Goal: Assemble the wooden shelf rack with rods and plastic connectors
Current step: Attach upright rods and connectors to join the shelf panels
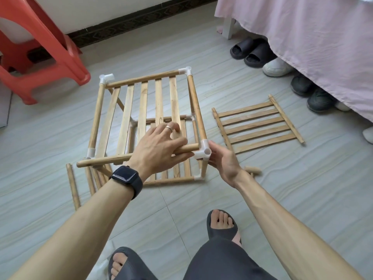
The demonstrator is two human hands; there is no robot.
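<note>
**A bedroom at home**

This is a room in a home, and it looks like a bedroom. A bed [229, 27] stands on the right, and its pink sheet [302, 37] hangs down low. Shoes sit in a row under it: black slippers [250, 51], a white shoe [276, 67] and dark shoes [310, 93]. The floor [282, 188] has pale tiles (with wavy grey lines). A dark strip [131, 21] runs along the foot of the white wall [101, 9] — and a red plastic stool [50, 47] stands close by.

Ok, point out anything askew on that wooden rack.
The round wooden front rod held by the left hand slants: its right end meets the white plastic corner connector, but its left end juts past the left connector, unseated.
</note>
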